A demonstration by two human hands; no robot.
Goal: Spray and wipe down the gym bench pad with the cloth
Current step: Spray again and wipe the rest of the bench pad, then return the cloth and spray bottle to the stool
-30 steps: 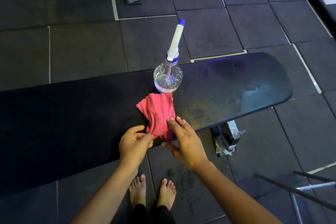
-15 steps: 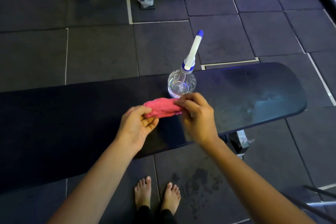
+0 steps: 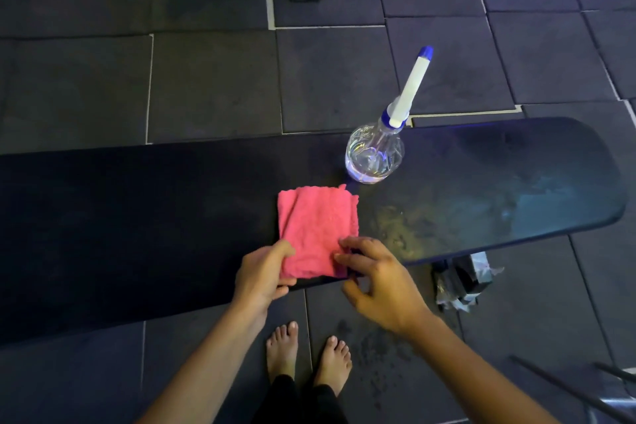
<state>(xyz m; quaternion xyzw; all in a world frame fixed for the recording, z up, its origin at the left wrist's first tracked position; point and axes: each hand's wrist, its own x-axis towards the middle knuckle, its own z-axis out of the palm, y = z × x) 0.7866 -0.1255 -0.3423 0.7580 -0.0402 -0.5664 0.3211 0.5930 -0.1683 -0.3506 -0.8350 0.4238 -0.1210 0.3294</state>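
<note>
Since half a second before, the cloth (image 3: 316, 229) had gone from bunched between the hands to lying folded flat on the bench pad (image 3: 137, 224), left hand (image 3: 263, 274) pinching its near corner, right hand (image 3: 378, 280) loose-fingered at its edge. A careless sweep toward two o'clock could have toppled the spray bottle (image 3: 375, 155) standing just beyond; nine o'clock offered long clear pad, while the near edge lay right under the hands.

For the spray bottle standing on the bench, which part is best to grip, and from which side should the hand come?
Probably the narrow neck just under the blue collar of the spray bottle. It stands upright on the bench pad, its round clear body is wide, and the long nozzle leans away. Come with the right hand from the near right side, since the pink cloth lies near-left of it.
</note>
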